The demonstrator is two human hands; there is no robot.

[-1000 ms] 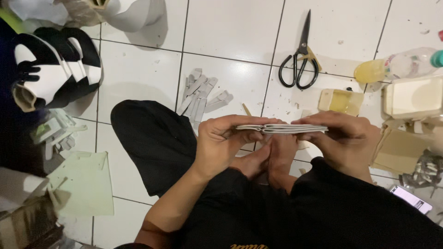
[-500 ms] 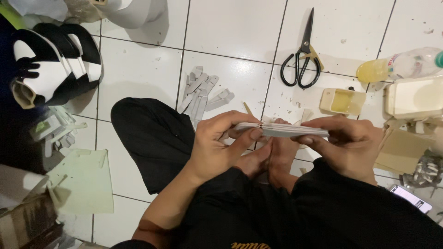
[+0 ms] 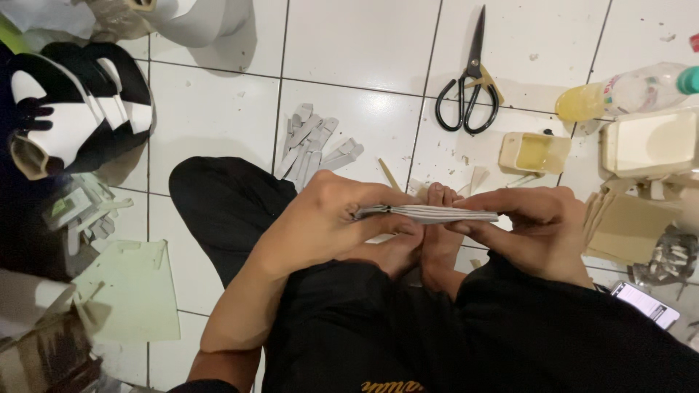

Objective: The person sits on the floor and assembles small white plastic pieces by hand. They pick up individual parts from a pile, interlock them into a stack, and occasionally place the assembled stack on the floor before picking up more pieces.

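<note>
White floor tiles (image 3: 349, 44) lie under you as you sit cross-legged. Above your lap you hold a thin stack of grey card strips (image 3: 426, 213) flat, your left hand (image 3: 331, 222) pinched round one end and your right hand (image 3: 535, 225) pinched round the other. Loose grey strips (image 3: 313, 142) lie just beyond your knee, black scissors (image 3: 470, 80) farther off, near the top edge.

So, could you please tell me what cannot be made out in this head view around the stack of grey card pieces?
- Stack of grey card pieces: seen edge-on, so the count and faces are hidden; the left hand covers its left end.
- Right hand: its fingertips are tucked under the stack.
- Phone: screen too small to read.
- Plastic bottle: cut off by the right edge.
</note>
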